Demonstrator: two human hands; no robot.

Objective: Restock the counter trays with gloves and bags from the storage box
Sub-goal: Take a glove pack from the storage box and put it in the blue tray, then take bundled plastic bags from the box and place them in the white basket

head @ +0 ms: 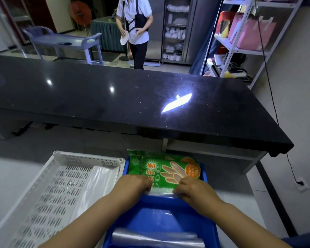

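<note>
Glove pack [170,170] — left hand [135,183], right hand [193,190] curled, seemingly on it

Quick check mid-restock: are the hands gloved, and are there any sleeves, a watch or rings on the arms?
The left hand and right hand are both bare, without gloves. Both forearms are uncovered to the frame's edge: no sleeves, watch or bands. No rings are visible.
</note>
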